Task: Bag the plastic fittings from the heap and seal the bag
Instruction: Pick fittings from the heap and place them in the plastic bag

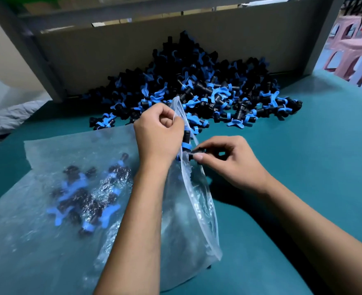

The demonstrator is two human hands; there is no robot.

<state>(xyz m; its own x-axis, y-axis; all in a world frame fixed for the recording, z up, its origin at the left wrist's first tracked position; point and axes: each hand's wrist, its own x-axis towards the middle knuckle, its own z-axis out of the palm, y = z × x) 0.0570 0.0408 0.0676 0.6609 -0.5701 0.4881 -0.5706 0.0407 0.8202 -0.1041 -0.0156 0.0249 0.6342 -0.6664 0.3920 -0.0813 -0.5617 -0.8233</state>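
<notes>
A big heap of black and blue plastic fittings (197, 86) lies at the back of the teal table. My left hand (156, 133) pinches the upper rim of a clear plastic bag (188, 209) and holds its mouth up. My right hand (229, 160) grips a black fitting (197, 153) at the bag's opening. Another black and blue fitting (186, 139) shows just inside the mouth, beside my left palm.
A sheet of clear bags (48, 241) lies flat at the left, with several fittings (84, 194) inside a filled one. A grey cardboard wall (112, 52) backs the heap. Pink stools (350, 52) stand beyond the table's right edge. The teal tabletop (314, 145) stretches to the right.
</notes>
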